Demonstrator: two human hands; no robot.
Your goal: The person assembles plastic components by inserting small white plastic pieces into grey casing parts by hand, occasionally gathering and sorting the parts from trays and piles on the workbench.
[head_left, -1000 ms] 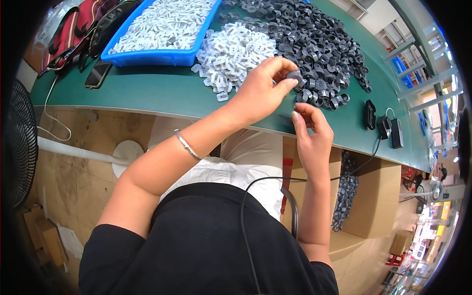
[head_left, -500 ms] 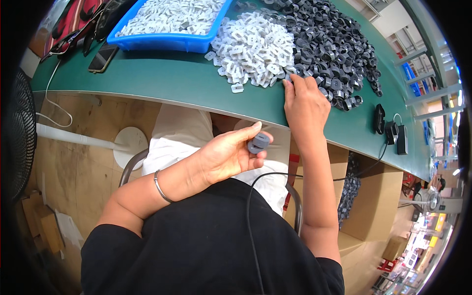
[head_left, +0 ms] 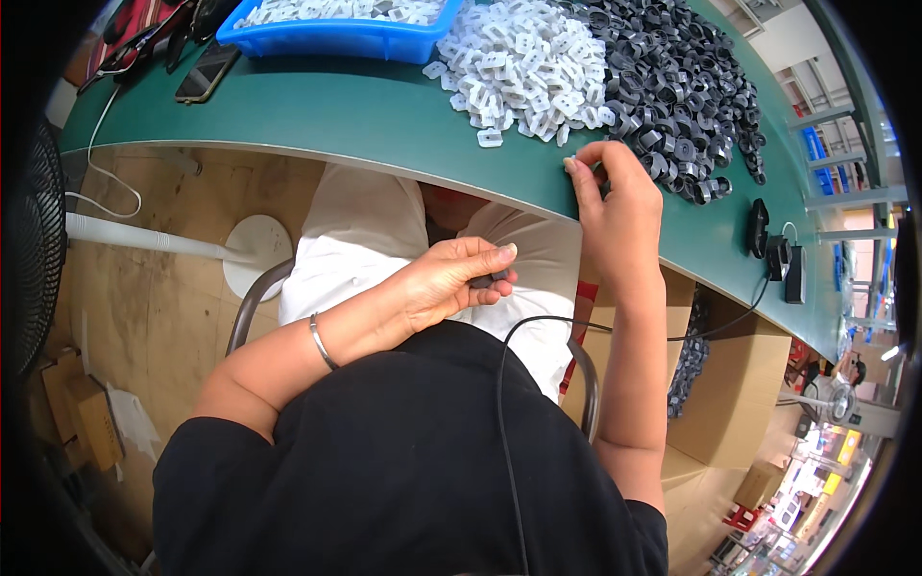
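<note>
My left hand point(head_left: 456, 281) is closed around a dark grey plastic part point(head_left: 490, 279), held above my lap; the fingers cover most of the part. My right hand point(head_left: 619, 197) is over the table's front edge, just in front of the two piles, with thumb and fingertips pinched together. Something small and pale may show at the fingertips, but I cannot make it out. A pile of small white plastic pieces point(head_left: 528, 67) lies beyond that hand, touching a larger pile of dark grey ring-shaped parts point(head_left: 677, 91) on its right.
A blue tray point(head_left: 336, 43) of white pieces stands on the green table point(head_left: 317, 106), left of the piles. A phone point(head_left: 206, 74) lies nearby. Black devices point(head_left: 773, 250) with a cable sit at the right. Below are an open cardboard box point(head_left: 730, 384) and, at left, a fan point(head_left: 38, 259).
My right hand has drawn back from the white pile toward the table edge, still pinched. The left fingers have closed further over the grey part, which showed more fully before. The view has shifted slightly.
</note>
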